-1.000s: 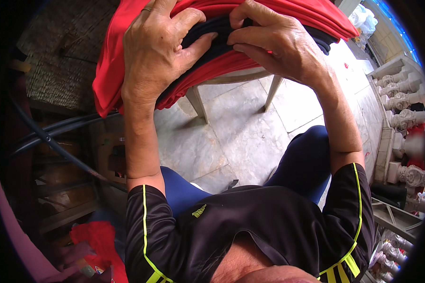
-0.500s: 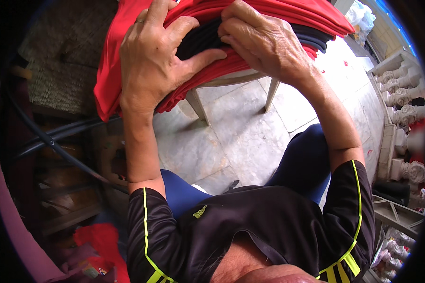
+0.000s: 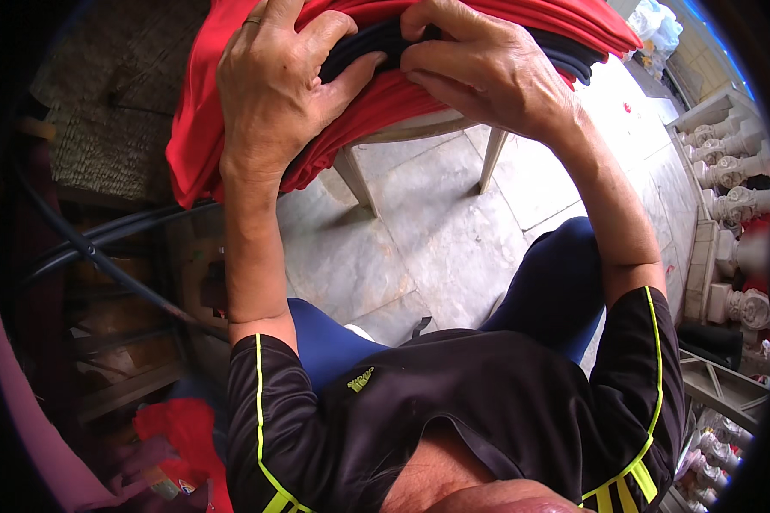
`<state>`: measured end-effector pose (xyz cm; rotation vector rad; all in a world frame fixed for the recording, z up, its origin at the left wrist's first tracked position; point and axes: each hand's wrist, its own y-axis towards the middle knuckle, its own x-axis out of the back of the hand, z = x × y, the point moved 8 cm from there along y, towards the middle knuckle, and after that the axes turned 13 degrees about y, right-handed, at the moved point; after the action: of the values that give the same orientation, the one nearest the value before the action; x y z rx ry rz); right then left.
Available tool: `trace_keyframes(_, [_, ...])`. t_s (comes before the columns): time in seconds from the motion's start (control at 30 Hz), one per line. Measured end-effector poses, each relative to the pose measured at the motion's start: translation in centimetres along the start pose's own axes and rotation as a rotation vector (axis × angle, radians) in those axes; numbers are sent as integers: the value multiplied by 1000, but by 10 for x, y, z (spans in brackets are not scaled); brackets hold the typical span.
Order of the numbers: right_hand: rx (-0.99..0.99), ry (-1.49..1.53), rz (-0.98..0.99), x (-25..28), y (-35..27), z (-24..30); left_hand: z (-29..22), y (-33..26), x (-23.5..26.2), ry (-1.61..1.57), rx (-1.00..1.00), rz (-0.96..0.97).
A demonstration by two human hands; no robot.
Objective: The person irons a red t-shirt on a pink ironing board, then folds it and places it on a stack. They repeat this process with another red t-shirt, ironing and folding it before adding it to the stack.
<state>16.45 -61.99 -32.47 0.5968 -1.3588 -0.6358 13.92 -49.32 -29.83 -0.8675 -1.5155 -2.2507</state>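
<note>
A stack of red cloth (image 3: 198, 128) with dark navy cloth (image 3: 376, 38) folded between its layers lies at the top of the view, cut off by the edge. My left hand (image 3: 274, 94) rests on the left part of the stack, thumb and index finger apart with the dark cloth showing between them. Opposite it, my right hand (image 3: 505, 77) has its fingers curled at the front edge of the dark layers, pinching the cloth there. Some fingertips of both hands are out of sight.
Under the stack stands a pale stool or chair (image 3: 411, 128) on a marble-tiled floor (image 3: 436, 231). White carved balusters (image 3: 731, 171) line the right side. Dark tubes (image 3: 94, 248) cross at the left, above red fabric (image 3: 180, 436) lying low down.
My left thumb has drawn up from the red layer toward the dark cloth. The right fingers have loosened and spread slightly, and the hand has shifted a little right.
</note>
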Motion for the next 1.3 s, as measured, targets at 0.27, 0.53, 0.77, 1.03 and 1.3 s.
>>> trace_keyframes(0.27, [-28, -139, -7, -8, 4, -3, -9, -9, 6, -35, -182, -234])
trace_keyframes(0.53, [-60, -127, -48, -4, 4, -4, -23, -10, 5, 71, -157, -105])
trace_keyframes(0.77, [5, -241, 66, -8, 1, -1, -21, -6, 4, 80, -181, -118])
trace_keyframes(1.03, [87, -87, -92, -3, -2, -3, -21, -5, 3, 60, -199, -125])
trace_keyframes(1.3, [10, -75, -112, -2, -2, -10, -22, -12, 0, 69, -231, -145])
